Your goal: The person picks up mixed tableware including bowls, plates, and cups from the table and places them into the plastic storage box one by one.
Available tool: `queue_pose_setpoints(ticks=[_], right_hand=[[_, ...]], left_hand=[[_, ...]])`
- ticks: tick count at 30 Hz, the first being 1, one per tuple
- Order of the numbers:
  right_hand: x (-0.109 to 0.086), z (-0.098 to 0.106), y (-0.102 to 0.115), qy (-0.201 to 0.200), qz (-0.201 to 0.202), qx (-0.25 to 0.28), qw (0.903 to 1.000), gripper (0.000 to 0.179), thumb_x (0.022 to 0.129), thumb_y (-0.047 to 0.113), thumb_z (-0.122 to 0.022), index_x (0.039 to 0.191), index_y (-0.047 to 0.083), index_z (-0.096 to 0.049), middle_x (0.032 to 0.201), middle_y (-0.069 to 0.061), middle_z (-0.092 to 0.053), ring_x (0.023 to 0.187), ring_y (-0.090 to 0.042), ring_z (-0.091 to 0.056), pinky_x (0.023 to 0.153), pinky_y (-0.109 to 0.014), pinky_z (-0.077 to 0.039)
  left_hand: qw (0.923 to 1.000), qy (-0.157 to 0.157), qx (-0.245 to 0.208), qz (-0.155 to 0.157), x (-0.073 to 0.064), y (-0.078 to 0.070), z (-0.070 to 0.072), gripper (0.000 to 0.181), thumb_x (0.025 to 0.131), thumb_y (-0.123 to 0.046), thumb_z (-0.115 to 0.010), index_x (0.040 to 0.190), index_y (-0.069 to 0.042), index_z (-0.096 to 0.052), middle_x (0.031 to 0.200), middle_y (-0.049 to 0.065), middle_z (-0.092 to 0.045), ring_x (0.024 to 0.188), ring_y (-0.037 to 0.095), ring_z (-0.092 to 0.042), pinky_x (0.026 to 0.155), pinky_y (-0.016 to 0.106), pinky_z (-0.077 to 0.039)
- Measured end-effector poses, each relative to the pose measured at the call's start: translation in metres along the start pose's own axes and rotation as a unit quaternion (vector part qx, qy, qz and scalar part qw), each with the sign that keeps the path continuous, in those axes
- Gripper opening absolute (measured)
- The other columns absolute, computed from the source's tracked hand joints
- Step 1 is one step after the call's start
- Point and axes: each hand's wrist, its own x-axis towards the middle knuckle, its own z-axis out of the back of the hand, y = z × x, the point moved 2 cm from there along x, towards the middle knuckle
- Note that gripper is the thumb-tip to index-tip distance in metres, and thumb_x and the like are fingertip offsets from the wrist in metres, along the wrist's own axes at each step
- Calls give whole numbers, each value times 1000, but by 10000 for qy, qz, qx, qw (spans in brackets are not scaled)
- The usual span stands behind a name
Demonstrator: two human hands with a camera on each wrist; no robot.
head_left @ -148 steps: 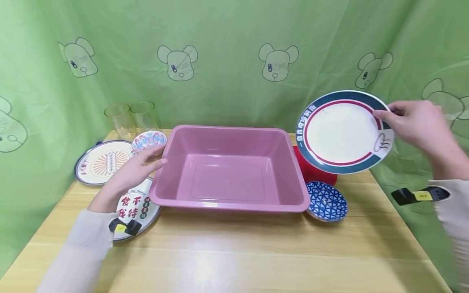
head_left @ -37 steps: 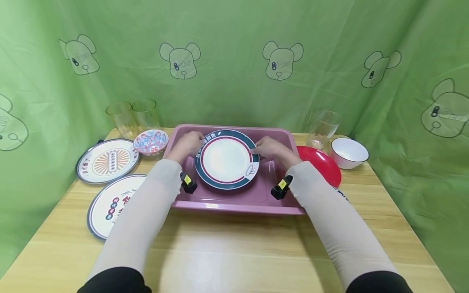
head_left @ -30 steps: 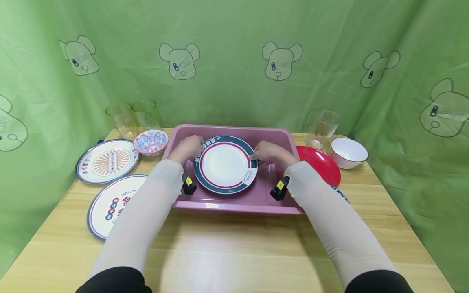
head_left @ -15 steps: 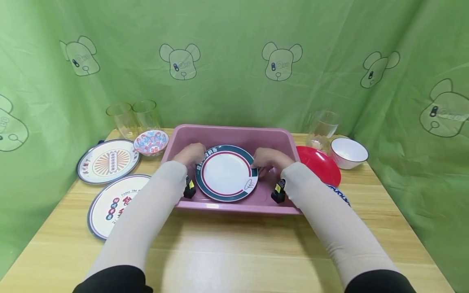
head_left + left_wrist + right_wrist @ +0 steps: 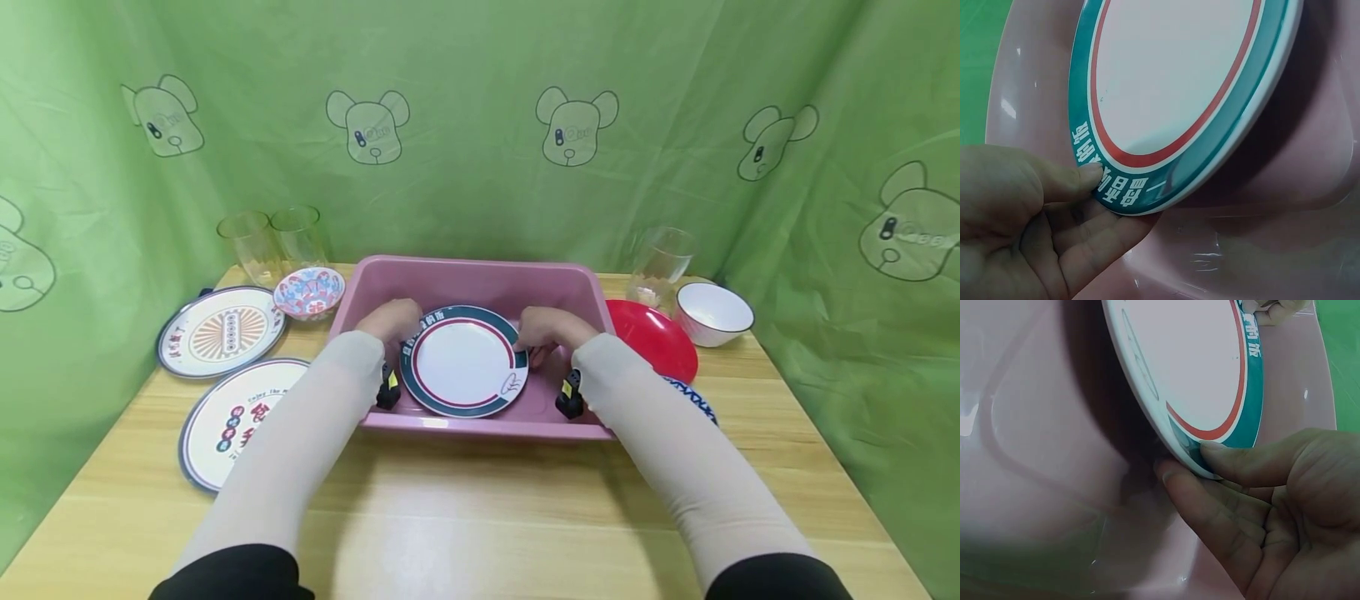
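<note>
A white plate [image 5: 463, 362] with a teal rim and a red ring lies low inside the pink basin [image 5: 480, 428]. My left hand [image 5: 393, 320] pinches its left edge; in the left wrist view the thumb presses the lettered rim from above and the fingers curl beneath. On the opposite side my right hand [image 5: 551, 327] pinches the rim the same way, thumb on top and fingertips underneath, as the right wrist view shows. A dark shadow falls on the basin floor under the plate's edge.
Left of the basin are two patterned plates [image 5: 222, 332], a small patterned bowl [image 5: 309, 292] and two yellowish glasses [image 5: 255, 250]. To its right stand a red plate [image 5: 652, 340], a white bowl [image 5: 714, 313], a clear glass [image 5: 662, 265] and a partly hidden blue-patterned dish [image 5: 693, 398].
The right hand has brought the plate from the right over the basin, where the left hand has also gripped it. Both hands have then lowered it deeper into the basin.
</note>
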Motion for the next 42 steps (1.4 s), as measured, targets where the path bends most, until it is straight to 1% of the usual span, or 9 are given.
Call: queue_pose_setpoints(ticks=[8, 16, 27, 30, 34, 36, 37, 39, 42], right_hand=[[3, -2, -2, -48, -73, -99, 9999, 9, 92, 4, -62, 90, -5, -63, 71, -13, -66, 54, -15, -66, 56, -26, -58], [2, 0, 0, -189, -67, -303, 9993, 10, 90, 4, -66, 87, -5, -65, 70, -12, -66, 53, -15, -65, 52, -24, -56], [4, 2, 1, -434, -96, -625, 9971, 7, 88, 1, -67, 84, -4, -66, 65, -11, -66, 51, -14, -63, 51, -24, -54], [3, 4, 3, -549, -177, -799, 9951, 7, 87, 1, -67, 83, -4, -66, 64, -11, -67, 51, -15, -63, 48, -23, -52], [-4, 10, 8, -818, -246, -1329, 9874, 19, 77, -6, -59, 63, 6, -60, 57, -5, -59, 47, -13, -54, 40, -19, -39], [-9, 13, 8, -933, -254, -1390, 9856, 22, 72, -7, -54, 57, 10, -54, 55, -3, -54, 46, -12, -49, 39, -19, -34], [-11, 15, 8, -959, -208, -1366, 9857, 21, 70, -7, -52, 56, 10, -53, 56, -4, -54, 47, -12, -49, 40, -20, -35], [-17, 20, 10, -1021, -120, -1125, 9883, 19, 76, -5, -53, 61, 6, -58, 59, -6, -58, 49, -14, -54, 43, -22, -44], [-25, 27, 11, -1084, 43, -826, 9907, 14, 86, 1, -57, 80, -4, -68, 73, -14, -68, 57, -19, -64, 56, -29, -56]], left_hand=[[9973, 319, -342, 565, 6, 3, -3, 15, 93, -1, -53, 102, 0, -65, 97, 14, -66, 77, 27, -66, 65, 34, -58], [9939, 447, -596, 815, 5, 2, -2, 17, 93, -1, -53, 107, 2, -62, 98, 15, -64, 79, 29, -66, 64, 33, -58], [9968, 507, -182, 583, 0, -1, 3, 16, 94, -7, -52, 99, 1, -65, 90, 14, -65, 72, 24, -65, 61, 32, -57], [9980, 358, -4, 517, 0, 0, 6, 15, 93, -9, -54, 94, 0, -66, 86, 13, -66, 71, 23, -64, 61, 32, -55], [9987, 62, 137, 487, -1, 1, 12, 20, 95, -18, -57, 82, -4, -63, 78, 9, -63, 63, 19, -58, 55, 29, -51], [9988, 6, 56, 480, -3, -1, 17, 28, 97, -23, -56, 76, -7, -60, 73, 7, -62, 58, 16, -56, 51, 27, -50], [9990, 0, -8, 453, -4, -2, 20, 31, 98, -26, -56, 73, -8, -58, 71, 6, -61, 56, 15, -55, 50, 25, -49], [9992, -15, -112, 394, -8, -5, 27, 34, 99, -28, -56, 72, -8, -57, 70, 6, -61, 56, 14, -55, 51, 24, -48], [9994, -111, -251, 227, -14, -7, 37, 30, 99, -28, -56, 85, -3, -64, 76, 10, -65, 61, 17, -60, 54, 24, -50]])
